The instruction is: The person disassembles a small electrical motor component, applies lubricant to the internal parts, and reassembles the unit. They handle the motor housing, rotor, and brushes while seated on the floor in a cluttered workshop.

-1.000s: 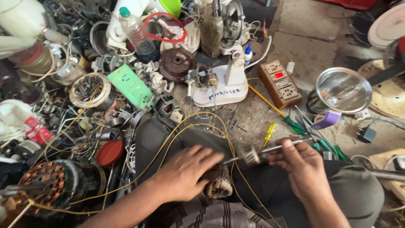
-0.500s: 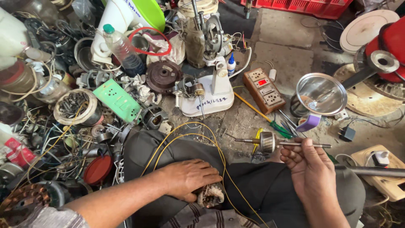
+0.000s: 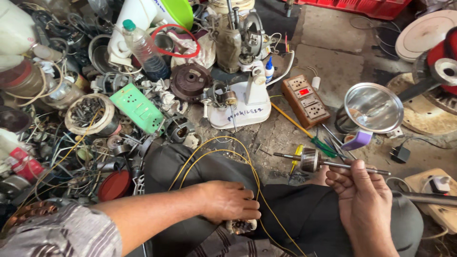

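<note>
Steel rotor shaft [image 3: 328,164], probably stiff, heavy and best gripped by its bare rod, lay pinched in the right hand [image 3: 364,200] while the left hand [image 3: 228,200] closed over a small motor part [image 3: 240,226] on the lap.

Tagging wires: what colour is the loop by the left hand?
Yellow wire, looping above the left hand; head view.

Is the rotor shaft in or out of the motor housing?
Out. The right hand holds the rotor shaft in the air, apart from the motor housing under the left hand.
</note>
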